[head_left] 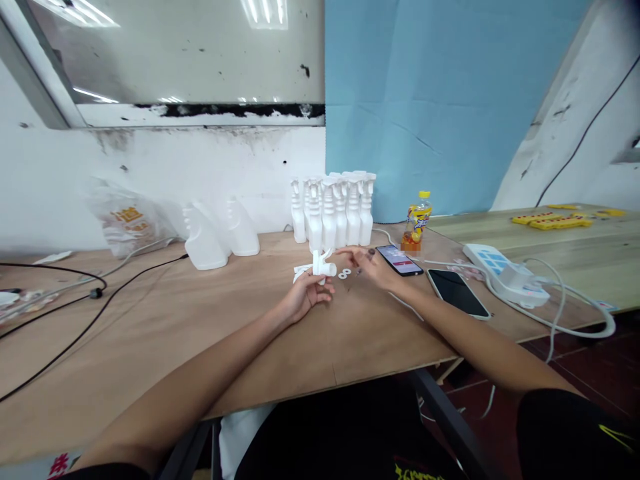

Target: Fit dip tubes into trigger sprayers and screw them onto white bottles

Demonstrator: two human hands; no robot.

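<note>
My left hand (pixel 306 298) grips a white trigger spray head (pixel 325 265) between thumb and fingers, above the table. My right hand (pixel 371 265) is just to the right of it, index finger stretched toward the trigger and the other fingers apart. Whether that fingertip touches the spray head I cannot tell. Small white rings (pixel 345 273) lie on the table between my hands. More thin white pieces (pixel 300 271) rest behind my left hand, partly hidden by it. Beyond my hands, several white spray bottles (pixel 329 217) stand upright in a group, spray heads on.
Two white bottles without spray heads (pixel 206 237) stand at the left near a plastic bag (pixel 133 223). To the right are a lit phone (pixel 399 260), a dark phone (pixel 457 293), a drink bottle (pixel 416 223) and a power strip (pixel 505 275). Black cables (pixel 100 320) cross the table's left side.
</note>
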